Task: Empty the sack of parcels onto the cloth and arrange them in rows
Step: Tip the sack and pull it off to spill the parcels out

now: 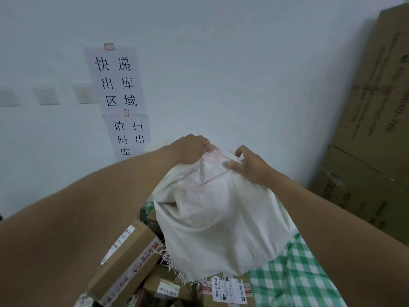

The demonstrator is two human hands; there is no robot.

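Observation:
A white woven sack (219,218) hangs upside down in front of me, its frayed open mouth at the bottom. My left hand (190,149) grips the sack's upper left corner. My right hand (250,165) grips the upper right corner, thumb pressed on the fabric. Below the mouth lie several cardboard parcels in a loose pile, among them a long box (126,260) with a shipping label and a small box (228,289) with a white label. They rest on a green and white checked cloth (294,275), seen at the lower right.
Large cardboard cartons (374,120) lean against the white wall on the right. Paper signs (117,78) with printed characters are taped to the wall at the left, beside wall sockets (85,93).

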